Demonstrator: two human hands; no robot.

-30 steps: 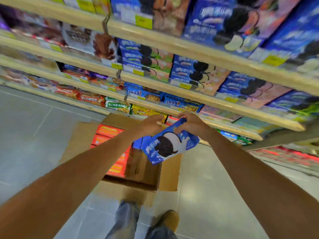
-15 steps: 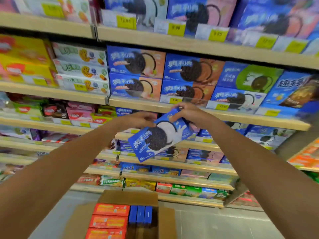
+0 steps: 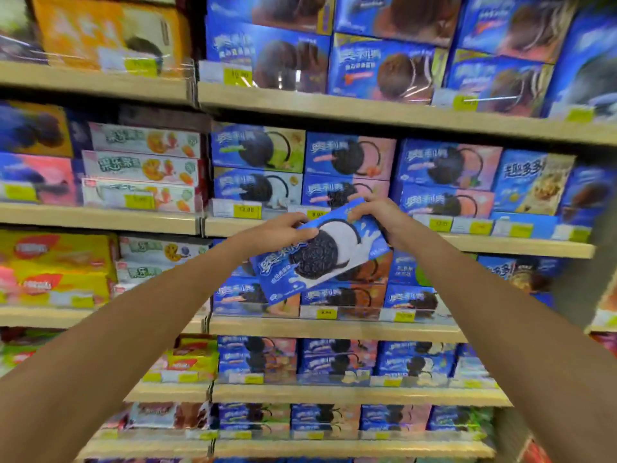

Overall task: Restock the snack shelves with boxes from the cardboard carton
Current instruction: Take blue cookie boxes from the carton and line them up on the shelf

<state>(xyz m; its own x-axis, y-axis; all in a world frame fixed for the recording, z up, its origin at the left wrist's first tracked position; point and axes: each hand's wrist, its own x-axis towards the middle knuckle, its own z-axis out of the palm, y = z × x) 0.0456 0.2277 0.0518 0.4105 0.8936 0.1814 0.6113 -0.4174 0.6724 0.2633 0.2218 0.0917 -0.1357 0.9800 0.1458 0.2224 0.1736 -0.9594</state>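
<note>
My left hand (image 3: 279,229) and right hand (image 3: 374,212), pinching the blue cookie box (image 3: 320,262) by its ends, have raised it from carton level to the middle shelf (image 3: 507,246), ready for placing

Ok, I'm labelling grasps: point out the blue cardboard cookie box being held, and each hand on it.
Blue cardboard cookie box (image 3: 320,262): head view, printed cookie on its front face.
Left hand (image 3: 273,230): head view, back of the hand.
Right hand (image 3: 377,213): head view, back of the hand.
</note>
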